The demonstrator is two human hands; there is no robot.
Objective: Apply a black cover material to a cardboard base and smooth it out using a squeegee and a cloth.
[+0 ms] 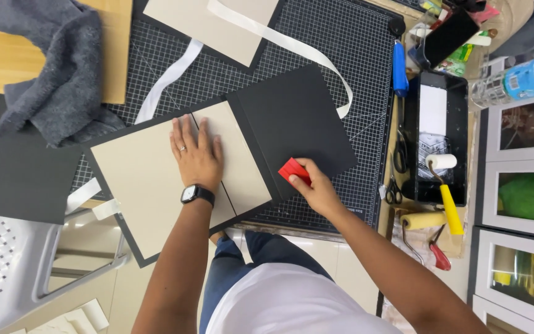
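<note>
The left hand [196,156] lies spread flat on the beige cardboard panels [156,179] backed with black paper; the right hand [315,185] pinches a small red plastic scraper [294,171] against the black folded-over flap [295,124], on the gridded cutting mat [341,37] covering the bench.

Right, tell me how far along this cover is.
Done: two beige boards lie on the black sheet, with a narrow gap between them. In hand: the left hand presses flat on the boards while the right hand holds a red scraper against the black flap folded over. Left: the sheet's black margins around the boards look unfolded.
</note>
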